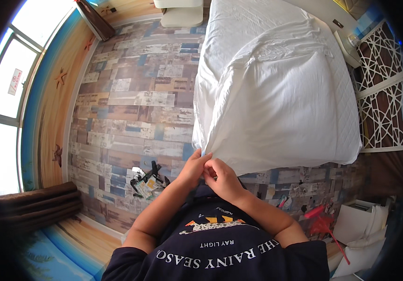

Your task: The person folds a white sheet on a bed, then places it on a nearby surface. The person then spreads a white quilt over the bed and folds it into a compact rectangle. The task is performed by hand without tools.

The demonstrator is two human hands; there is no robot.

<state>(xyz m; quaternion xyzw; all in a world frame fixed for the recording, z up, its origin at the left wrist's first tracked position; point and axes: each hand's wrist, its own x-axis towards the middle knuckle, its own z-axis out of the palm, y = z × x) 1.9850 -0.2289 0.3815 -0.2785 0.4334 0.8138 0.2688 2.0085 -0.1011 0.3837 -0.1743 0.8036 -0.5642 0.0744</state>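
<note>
Hands number two: left hand [195, 165] and right hand [223, 178], fingers pinching one white cotton duvet cover [276, 103] at its corner. One white-sheeted bed [239, 23] lies beneath it.

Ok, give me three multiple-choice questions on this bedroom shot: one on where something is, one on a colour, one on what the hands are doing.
1. Where do the hands meet?
A. at the near corner of the bedding
B. on the floor
C. at the window

2. What colour is the duvet?
A. blue
B. white
C. brown

3. How do the hands hold the duvet corner?
A. both pinch it
B. both lie flat, open
C. one hangs free

A: both hands sit at the bed's near corner. B: the fabric is white throughout. A: the fingers of both close on the edge.
</note>
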